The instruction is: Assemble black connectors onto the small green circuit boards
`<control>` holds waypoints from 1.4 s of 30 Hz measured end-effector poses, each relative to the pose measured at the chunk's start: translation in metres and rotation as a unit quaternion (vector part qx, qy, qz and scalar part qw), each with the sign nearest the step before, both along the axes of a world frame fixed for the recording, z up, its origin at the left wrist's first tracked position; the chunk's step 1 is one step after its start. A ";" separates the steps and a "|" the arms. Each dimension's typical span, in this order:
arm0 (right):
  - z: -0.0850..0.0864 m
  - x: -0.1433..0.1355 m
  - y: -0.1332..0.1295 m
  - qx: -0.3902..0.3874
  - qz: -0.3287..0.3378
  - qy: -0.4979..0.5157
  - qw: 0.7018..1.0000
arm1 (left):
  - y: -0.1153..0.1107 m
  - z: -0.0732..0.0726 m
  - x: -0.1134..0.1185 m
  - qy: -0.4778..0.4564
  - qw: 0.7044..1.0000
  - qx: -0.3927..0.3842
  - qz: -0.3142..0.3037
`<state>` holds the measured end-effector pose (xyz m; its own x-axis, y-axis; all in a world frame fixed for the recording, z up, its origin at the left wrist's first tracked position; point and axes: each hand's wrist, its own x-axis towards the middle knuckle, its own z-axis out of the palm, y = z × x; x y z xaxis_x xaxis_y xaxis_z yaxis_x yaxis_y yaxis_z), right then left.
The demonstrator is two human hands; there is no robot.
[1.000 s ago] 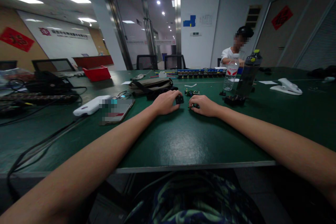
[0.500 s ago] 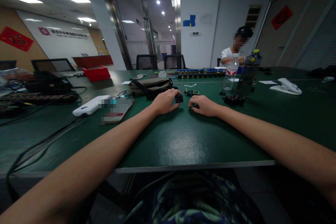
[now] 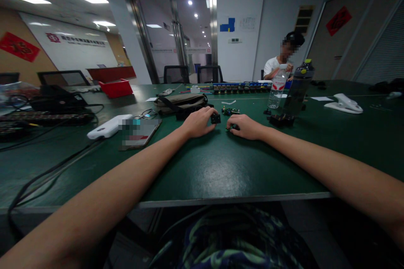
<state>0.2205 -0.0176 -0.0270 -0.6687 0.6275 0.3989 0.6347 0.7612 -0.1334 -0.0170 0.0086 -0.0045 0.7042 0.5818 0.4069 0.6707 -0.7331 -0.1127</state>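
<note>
Two bare hands are resting at one green table (image 3: 217, 172), in front of and to the right of one grey-brown bag (image 3: 183, 103). The left hand (image 3: 199, 122) is pinching one small black block (image 3: 216, 118) just off the bag's right front corner, thumb and fingers parting only as far as the block. The right hand (image 3: 248, 127), farther right of the bag, is curling nearly closed around one small green piece (image 3: 227, 129), mostly hidden. One phone (image 3: 142, 133) and one white device (image 3: 109, 127) are lying to the bag's left, nearer the table edge. To its right, beyond the right hand, one cluster of green parts (image 3: 230, 110), too small to count, is lying; well right of the bag, one clear bottle (image 3: 276, 94) and one dark bottle (image 3: 299, 90) are standing upright. Behind the bag, one row of blue-and-black parts (image 3: 241, 88) is stretching rightward and one red bin (image 3: 116, 88) is sitting leftward. Compared with a second ago, both bare hands are keeping their places and grips, while one person (image 3: 273, 65), far right beyond the bag, is now holding their hands higher behind the clear bottle
</note>
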 end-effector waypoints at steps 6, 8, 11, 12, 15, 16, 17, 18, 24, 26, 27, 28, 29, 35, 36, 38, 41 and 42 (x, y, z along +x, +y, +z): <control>0.001 -0.001 -0.001 -0.005 -0.003 0.003 1.000 | -0.002 0.001 0.001 0.001 1.000 0.001 0.003; 0.000 -0.001 -0.001 -0.005 -0.004 0.002 1.000 | -0.002 0.001 0.001 0.001 1.000 0.004 0.002; 0.000 0.000 0.000 -0.002 -0.002 0.004 1.000 | -0.001 0.001 0.000 0.002 1.000 0.005 -0.001; 0.000 0.000 0.000 -0.001 0.000 0.004 1.000 | -0.001 0.001 0.000 0.002 1.000 0.004 -0.002; 0.000 0.000 0.000 0.002 0.003 0.004 1.000 | -0.001 0.001 0.000 0.002 1.000 0.002 -0.005; 0.000 0.000 0.000 0.002 0.003 0.003 1.000 | -0.001 0.001 0.000 0.001 1.000 0.003 -0.007; 0.000 0.000 0.000 0.003 0.002 0.002 1.000 | -0.001 0.001 0.000 0.001 1.000 0.005 -0.009; 0.001 0.000 -0.001 0.002 0.001 0.001 1.000 | -0.001 0.001 0.000 0.000 1.000 0.007 -0.011; 0.001 -0.001 -0.001 -0.004 -0.003 -0.002 1.000 | 0.000 0.000 0.000 0.004 1.000 0.009 -0.010; 0.001 0.000 -0.001 -0.004 -0.002 0.002 1.000 | 0.001 -0.001 -0.001 0.005 1.000 0.008 -0.009; 0.001 0.000 -0.001 -0.003 -0.002 0.003 1.000 | 0.002 -0.001 -0.001 0.005 1.000 0.008 -0.009; 0.001 0.000 -0.001 -0.003 -0.002 0.005 1.000 | 0.002 -0.001 -0.001 0.004 1.000 0.008 -0.011; 0.001 0.000 -0.001 -0.003 -0.001 0.005 1.000 | 0.002 -0.001 -0.001 0.003 1.000 0.009 -0.013; 0.000 0.000 0.000 -0.003 0.004 0.005 1.000 | 0.002 -0.001 -0.001 0.011 1.000 0.007 -0.010; 0.001 0.000 0.000 -0.003 0.004 0.005 1.000 | 0.001 0.000 -0.001 0.012 1.000 0.007 -0.008; 0.001 0.000 -0.001 -0.003 0.003 0.005 1.000 | 0.001 0.000 -0.001 0.012 1.000 0.007 -0.006; 0.002 -0.001 -0.002 -0.005 0.001 0.005 1.000 | 0.001 0.000 -0.001 0.009 1.000 0.008 -0.010; 0.002 -0.001 -0.002 -0.005 0.001 0.004 1.000 | 0.001 0.000 -0.001 0.008 1.000 0.008 -0.011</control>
